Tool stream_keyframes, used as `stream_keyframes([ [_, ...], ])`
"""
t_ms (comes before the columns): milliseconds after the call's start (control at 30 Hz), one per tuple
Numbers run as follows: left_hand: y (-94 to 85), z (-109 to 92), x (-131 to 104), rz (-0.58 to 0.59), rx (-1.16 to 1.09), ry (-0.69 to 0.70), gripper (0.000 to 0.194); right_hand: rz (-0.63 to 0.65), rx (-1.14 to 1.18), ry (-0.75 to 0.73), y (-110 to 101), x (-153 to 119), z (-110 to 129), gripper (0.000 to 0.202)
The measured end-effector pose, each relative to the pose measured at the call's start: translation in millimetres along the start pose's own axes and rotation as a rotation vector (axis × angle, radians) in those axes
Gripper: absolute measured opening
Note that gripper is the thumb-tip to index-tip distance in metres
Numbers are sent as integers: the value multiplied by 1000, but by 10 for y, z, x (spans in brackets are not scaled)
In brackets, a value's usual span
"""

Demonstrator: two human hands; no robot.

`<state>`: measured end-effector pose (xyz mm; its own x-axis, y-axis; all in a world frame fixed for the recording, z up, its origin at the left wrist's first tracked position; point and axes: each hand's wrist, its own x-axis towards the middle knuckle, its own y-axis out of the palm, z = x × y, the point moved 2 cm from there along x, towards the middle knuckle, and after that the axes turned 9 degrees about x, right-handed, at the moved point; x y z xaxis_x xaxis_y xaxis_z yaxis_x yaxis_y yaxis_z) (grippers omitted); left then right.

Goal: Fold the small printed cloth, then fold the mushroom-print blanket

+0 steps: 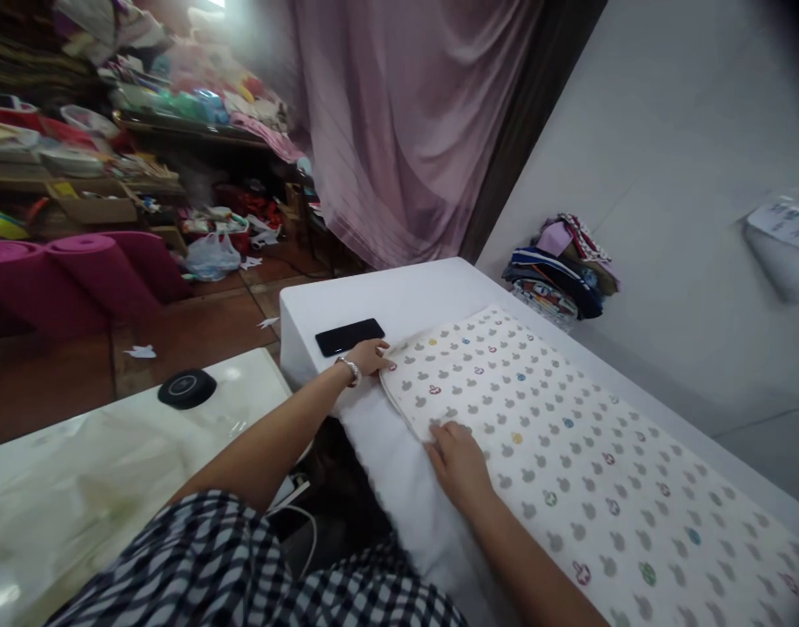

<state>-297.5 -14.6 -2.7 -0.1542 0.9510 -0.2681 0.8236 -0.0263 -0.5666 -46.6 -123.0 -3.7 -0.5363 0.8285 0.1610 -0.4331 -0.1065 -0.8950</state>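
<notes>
A white cloth with grey and coloured printed motifs lies flat over a white-covered table. My left hand, with a bracelet at the wrist, pinches the cloth's far left corner. Along the near edge of the same cloth, my right hand has its fingertips on top and its thumb at the edge, gripping it. A black phone lies on the table just beyond my left hand.
A glossy pale table at the left bears a round black device. Folded clothes are stacked by the wall. Rolled pink mats and cluttered shelves stand at the far left. A pink curtain hangs behind.
</notes>
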Motion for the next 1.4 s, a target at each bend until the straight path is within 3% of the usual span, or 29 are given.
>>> stream_keyframes([
  [267, 5, -11, -137, 81, -27, 14, 63, 71, -49, 20, 74, 139, 60, 19],
  [500, 21, 34, -153, -25, -266, -58, 51, 76, -35, -14, 111, 176, 83, 18],
  [700, 52, 23, -166, -109, -149, 32, 46, 55, 107, -8, 108, 216, 77, 17],
  [867, 61, 88, -118, -76, -127, 77, 45, 48, 356, 1, 31, 400, 50, 19],
  [933, 88, 100, -117, -47, -158, 99, 43, 37, 523, 61, 8, 579, 56, 19],
  [1067, 158, 61, -156, -61, -155, 177, 37, 32, 905, 341, 43, 1053, 103, 24],
  [1200, 197, 4, -191, -82, -91, 246, 33, 25, 1102, 555, 168, 1436, 145, 31],
  [1300, 198, -2, -195, -32, -95, 266, 31, 0, 1178, 612, 271, 1567, 122, 30],
  [1400, 197, 6, -196, 9, -124, 258, 32, 7, 1170, 569, 342, 1621, 74, 34],
])
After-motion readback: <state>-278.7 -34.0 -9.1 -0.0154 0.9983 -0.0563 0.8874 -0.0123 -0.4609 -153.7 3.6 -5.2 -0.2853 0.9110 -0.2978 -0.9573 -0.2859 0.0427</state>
